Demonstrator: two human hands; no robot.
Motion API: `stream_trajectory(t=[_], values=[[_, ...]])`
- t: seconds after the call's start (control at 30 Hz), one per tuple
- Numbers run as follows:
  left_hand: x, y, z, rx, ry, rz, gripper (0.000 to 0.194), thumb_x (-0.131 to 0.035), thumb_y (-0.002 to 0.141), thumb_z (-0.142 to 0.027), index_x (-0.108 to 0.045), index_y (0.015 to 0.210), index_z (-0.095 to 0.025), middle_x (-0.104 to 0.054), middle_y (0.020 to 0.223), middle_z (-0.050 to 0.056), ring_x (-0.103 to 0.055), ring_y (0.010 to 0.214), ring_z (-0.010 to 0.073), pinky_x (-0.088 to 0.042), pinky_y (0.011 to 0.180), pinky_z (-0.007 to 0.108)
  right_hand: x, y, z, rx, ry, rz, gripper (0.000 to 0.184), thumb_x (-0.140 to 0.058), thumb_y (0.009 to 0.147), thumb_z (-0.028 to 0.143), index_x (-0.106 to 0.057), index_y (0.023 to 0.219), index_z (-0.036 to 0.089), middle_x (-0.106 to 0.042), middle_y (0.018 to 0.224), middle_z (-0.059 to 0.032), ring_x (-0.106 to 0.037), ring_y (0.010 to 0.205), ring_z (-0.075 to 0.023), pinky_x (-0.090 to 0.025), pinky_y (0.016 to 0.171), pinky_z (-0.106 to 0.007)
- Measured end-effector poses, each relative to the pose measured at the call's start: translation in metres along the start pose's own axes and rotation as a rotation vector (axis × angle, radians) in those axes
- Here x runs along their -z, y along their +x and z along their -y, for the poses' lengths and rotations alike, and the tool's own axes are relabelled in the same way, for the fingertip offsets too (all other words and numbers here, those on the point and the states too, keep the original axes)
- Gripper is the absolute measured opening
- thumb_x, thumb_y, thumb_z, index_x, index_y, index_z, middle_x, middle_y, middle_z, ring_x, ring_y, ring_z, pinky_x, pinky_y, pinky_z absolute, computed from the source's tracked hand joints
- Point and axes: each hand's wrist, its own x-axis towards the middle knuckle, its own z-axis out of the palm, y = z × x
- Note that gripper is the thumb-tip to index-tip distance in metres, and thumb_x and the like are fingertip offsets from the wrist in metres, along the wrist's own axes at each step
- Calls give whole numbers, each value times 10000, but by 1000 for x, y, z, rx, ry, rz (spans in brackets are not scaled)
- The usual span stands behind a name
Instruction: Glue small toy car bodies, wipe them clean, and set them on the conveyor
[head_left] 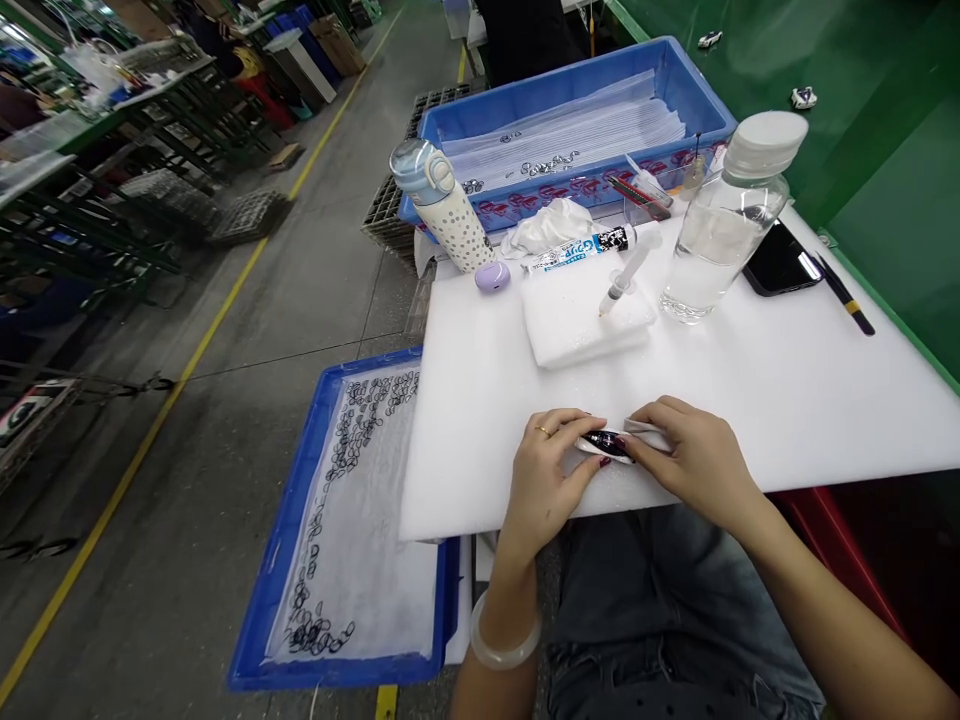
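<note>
Your left hand and right hand pinch opposite ends of the small dark piece, its long axis lying left-right between them at the white board's near edge

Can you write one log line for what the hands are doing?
left hand: holds small dark part | right hand: holds same part | on: white foam board

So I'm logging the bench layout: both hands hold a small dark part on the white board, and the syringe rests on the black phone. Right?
Not quite. In the head view the syringe rests on the white foam pad, not the black phone. Left hand and right hand do hold the small dark part on the white board.
</note>
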Motion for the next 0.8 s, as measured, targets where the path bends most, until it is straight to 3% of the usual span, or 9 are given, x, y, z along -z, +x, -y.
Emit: stream_trajectory(t=[0.1,0.2,0.3,0.47,0.6,0.67,0.73,0.8], values=[[-1,-1,0,9,-6,-12,338,-744,797,-117,-706,1101,-260,-668,1099,19,-553,1087,217,-467,986,382,2,-3,-3,77,30,-28,137,-638,905,328,-665,890,195,-652,804,-4,-598,640,-135,-409,536,-250],[-3,-2,0,13,-3,-42,319,-767,782,-135,-712,1075,-250,-675,1048,18,-568,1035,217,-484,936,373,2,-8,-5,192,96,-182,75,-607,928,226,-649,968,179,-629,809,-12,-588,651,-109,-431,537,-218],[-4,-1,0,-7,2,-51,292,-757,796,-146,-709,1069,-237,-677,1042,24,-569,1022,218,-481,923,371,-3,-13,-4,321,34,-297,156,-575,932,147,-643,1071,169,-626,867,-38,-591,671,-107,-462,555,-214],[-3,0,-1,1,11,-24,291,-756,785,-117,-696,1042,-238,-665,1028,18,-560,1020,217,-474,918,368,-14,-24,1,481,-244,-316,214,-607,903,161,-648,1113,158,-631,1051,-112,-625,804,-184,-527,637,-291],[-3,-1,0,-11,14,-19,270,-734,807,-135,-689,1048,-248,-662,1018,16,-563,1016,217,-479,908,363,-1,-29,0,574,-113,-212,233,-570,910,122,-629,1128,174,-621,963,-83,-589,715,-144,-500,577,-257],[-4,-2,1,-16,18,-24,255,-730,818,-160,-688,1053,-249,-665,1020,21,-567,1011,221,-482,906,369,16,-23,-4,551,-94,-195,274,-554,916,116,-615,1171,197,-621,980,-84,-583,725,-146,-498,596,-269],[-5,-2,2,-20,16,-35,235,-714,840,-191,-686,1068,-245,-671,1028,28,-570,1006,222,-484,903,375,33,-12,-8,426,-247,-285,275,-586,916,184,-627,1186,218,-617,1119,-129,-598,905,-234,-509,727,-375],[-6,-2,2,-25,10,-49,216,-685,869,-218,-682,1084,-243,-675,1036,35,-573,1001,223,-487,896,380,41,-2,-9,314,-408,-359,240,-633,904,297,-665,1130,224,-591,1244,-152,-544,1090,-343,-449,856,-510]])
